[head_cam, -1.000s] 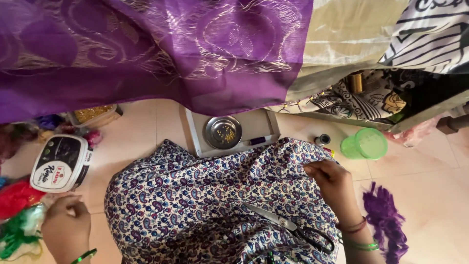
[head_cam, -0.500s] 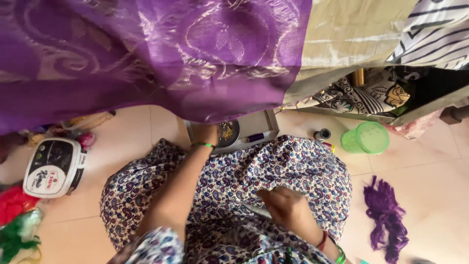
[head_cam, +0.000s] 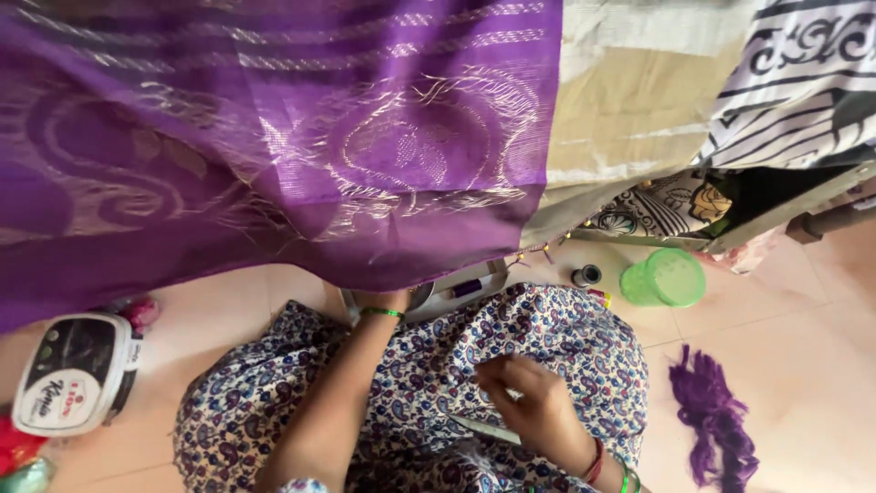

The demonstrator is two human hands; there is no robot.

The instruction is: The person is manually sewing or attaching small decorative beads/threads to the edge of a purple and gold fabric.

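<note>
- A white and black rounded box (head_cam: 78, 372) with a printed label is sitting on the floor at lower left, beside red and green bundles (head_cam: 20, 456) at the frame edge.
- A green translucent plastic cup (head_cam: 663, 277) is lying on the tile floor at right, just beside a small dark thread spool (head_cam: 586, 275).
- A purple spool (head_cam: 467, 288) is lying on the white tray (head_cam: 456, 297) just under the fabric edge.
- A bundle of purple threads (head_cam: 714, 415) is lying on the floor at lower right, well apart from the hands.
- The purple fabric (head_cam: 274, 137) with metallic woven pattern is hanging across the upper frame; a beige cloth (head_cam: 630, 100) and a black-and-white patterned cloth (head_cam: 803, 73) are hanging to its right.
- The left hand (head_cam: 388, 299), with a green bangle at the wrist, is reaching forward to the lower hem of the purple fabric; its fingers are hidden beneath the hem, so I cannot tell whether it is grasping anything.
- The right hand (head_cam: 522, 402) is resting on the blue paisley cloth (head_cam: 547, 347) over the lap, fingers curled and pinching at the cloth.
- Against half a second ago, the purple fabric is now covering the metal bowl on the tray, and the left hand is staying extended toward the same spot.
- The right hand is sitting a little higher on the lap than before.
</note>
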